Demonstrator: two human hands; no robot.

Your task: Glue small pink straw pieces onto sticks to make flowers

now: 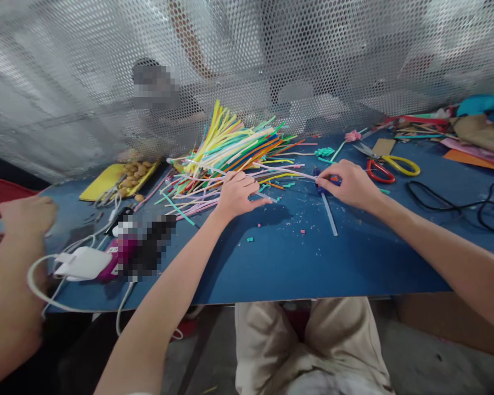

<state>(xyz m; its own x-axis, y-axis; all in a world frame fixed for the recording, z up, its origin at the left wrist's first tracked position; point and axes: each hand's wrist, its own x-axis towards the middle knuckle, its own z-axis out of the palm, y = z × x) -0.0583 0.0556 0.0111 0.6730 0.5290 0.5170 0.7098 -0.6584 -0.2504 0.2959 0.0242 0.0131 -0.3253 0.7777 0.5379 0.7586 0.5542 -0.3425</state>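
Over the blue table (271, 269), my left hand (239, 193) is at the front right of a pile of colored straw-like strips (239, 145). Its thumb reaches out to the right, beside a thin clear stick (267, 197); what its curled fingers hold is hidden. My right hand (346, 184) is closed in a pinch at a small dark blue object (320, 181). A pale pink strip (288, 171) runs from the pile to those fingertips. Below them a translucent stick (329, 215) points toward the front edge.
Red-and-yellow-handled scissors (385, 163), a teal piece (324, 152) and a pink flower (353, 135) lie behind my right hand. Black cable (444, 207) is at right. At left are a white charger (84, 263), a yellow tray (102, 182) and another person's hand (28, 215).
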